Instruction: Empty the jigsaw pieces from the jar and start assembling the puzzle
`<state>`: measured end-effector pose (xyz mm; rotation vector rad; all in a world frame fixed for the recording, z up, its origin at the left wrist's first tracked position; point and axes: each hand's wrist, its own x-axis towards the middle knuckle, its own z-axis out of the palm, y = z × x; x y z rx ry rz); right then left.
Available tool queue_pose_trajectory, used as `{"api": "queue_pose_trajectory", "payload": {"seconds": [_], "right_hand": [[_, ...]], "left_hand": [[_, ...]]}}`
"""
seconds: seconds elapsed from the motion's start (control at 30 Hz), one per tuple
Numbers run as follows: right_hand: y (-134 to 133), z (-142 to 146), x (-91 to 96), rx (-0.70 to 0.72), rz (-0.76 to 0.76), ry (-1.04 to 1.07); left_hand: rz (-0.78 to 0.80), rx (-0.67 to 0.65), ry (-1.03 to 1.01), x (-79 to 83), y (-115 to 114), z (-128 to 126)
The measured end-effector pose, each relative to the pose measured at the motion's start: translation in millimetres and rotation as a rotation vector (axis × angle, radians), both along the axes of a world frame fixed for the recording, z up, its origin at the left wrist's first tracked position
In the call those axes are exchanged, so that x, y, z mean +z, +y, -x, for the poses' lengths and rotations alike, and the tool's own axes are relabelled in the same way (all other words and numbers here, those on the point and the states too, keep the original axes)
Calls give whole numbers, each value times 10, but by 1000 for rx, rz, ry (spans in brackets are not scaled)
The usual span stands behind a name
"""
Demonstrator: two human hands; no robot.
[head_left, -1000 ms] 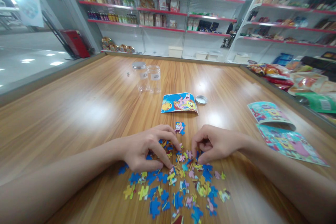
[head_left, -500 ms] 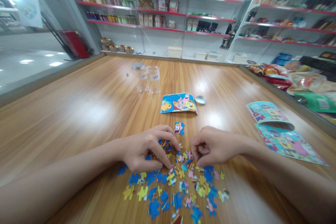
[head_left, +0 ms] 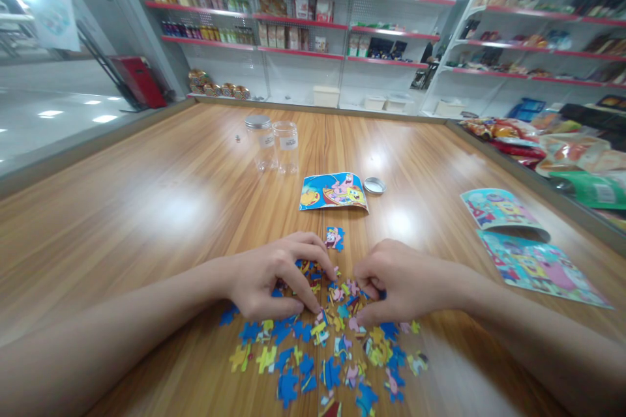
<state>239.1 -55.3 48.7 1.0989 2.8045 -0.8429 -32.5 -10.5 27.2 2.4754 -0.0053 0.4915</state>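
"What's nearest?"

"Loose puzzle pieces (head_left: 288,386), mostly blue, yellow and pink, scattered at the bottom centre of the frame on the wooden table (head_left: 161,221). They run up beneath both hands."

"How are the fingers?"

"The left hand (head_left: 276,277), left of centre, has them bent and spread, tips down among the pieces, no pinch to be seen. The right hand (head_left: 405,283), right of centre, has them curled under, the thumb apart and close to a pink piece (head_left: 354,324). Whether the curled fingers have hold of anything, I can't tell."

"So which step is this?"

"Picking through the pile, I'd judge. The next move seems to call for a light thumb-and-fingertip pinch on one flat piece, without dragging its neighbours."

"Anything joined?"

"Perhaps. Just past the fingertips, a small blue-and-pink patch (head_left: 335,238) lies apart from the pile; it looks like a few pieces together, too small to be sure."

"And farther up?"

"At right, a flat sheet (head_left: 542,268) with a curled sheet (head_left: 503,214) above it. Above centre, a bowed picture card (head_left: 333,192) in similar colours, probably worth checking against, with a metal lid (head_left: 374,186) just beside it. Then a capped jar (head_left: 265,143) and an open jar (head_left: 285,146), upper centre-left, and shelves (head_left: 293,52) along the top."
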Motion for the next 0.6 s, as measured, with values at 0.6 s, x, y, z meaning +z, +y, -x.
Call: {"api": "queue_pose_trajectory", "payload": {"seconds": [0.6], "right_hand": [[-34, 12, 4, 0, 49, -15]], "left_hand": [[3, -3, 22, 16, 0, -10]]}}
